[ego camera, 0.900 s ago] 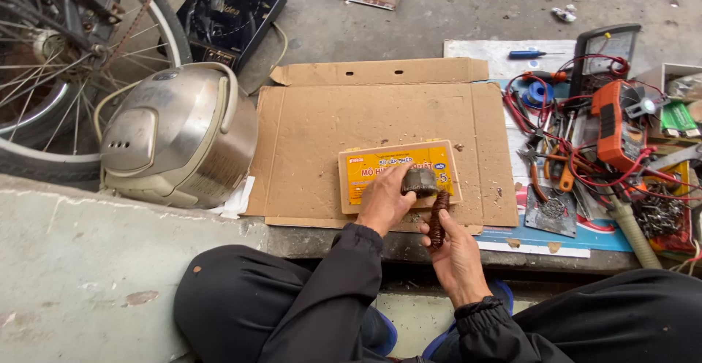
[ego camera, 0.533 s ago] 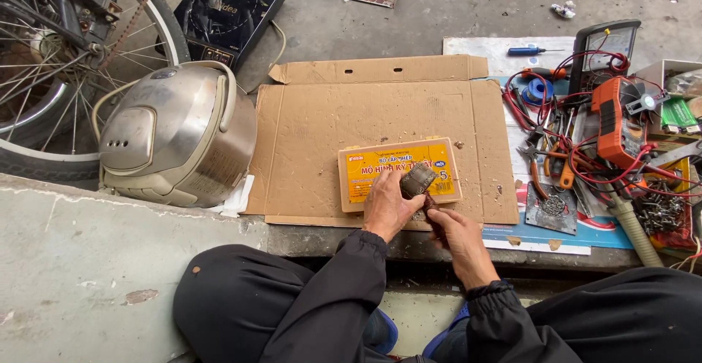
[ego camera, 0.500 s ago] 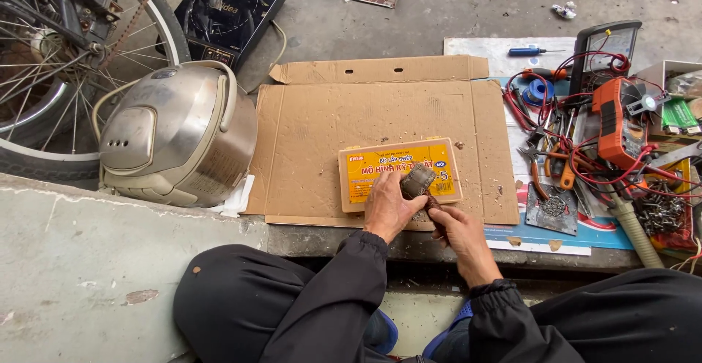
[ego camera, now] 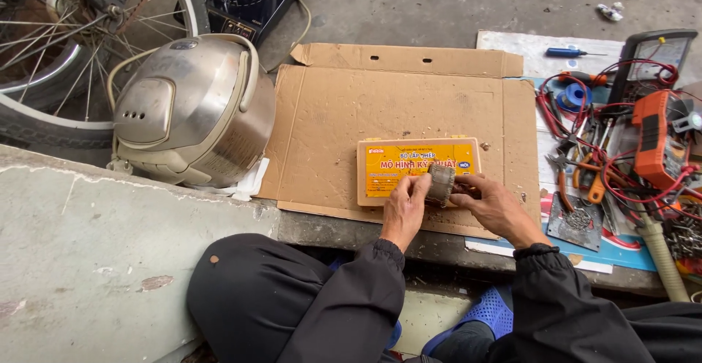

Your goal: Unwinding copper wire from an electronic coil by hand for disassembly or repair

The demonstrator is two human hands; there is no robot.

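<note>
At far left, a bicycle wheel [ego camera: 66,56] stands behind a silver rice cooker [ego camera: 191,111] resting on the concrete floor; to its right lies a flattened cardboard sheet [ego camera: 395,107], and on it a flat orange-and-yellow box [ego camera: 409,169]; your left hand [ego camera: 404,212] is closed on the near side of a small grey-brown cylindrical part [ego camera: 441,183], held just above the box's lower right corner; your right hand [ego camera: 496,206] grips the part's other end, a dark stub showing between its fingers; the part seems whole, so the handling looks early, with any separating or fitting left undone; at far right, an orange multimeter [ego camera: 662,147] sits among red leads, pliers and a blue screwdriver [ego camera: 569,52].
</note>
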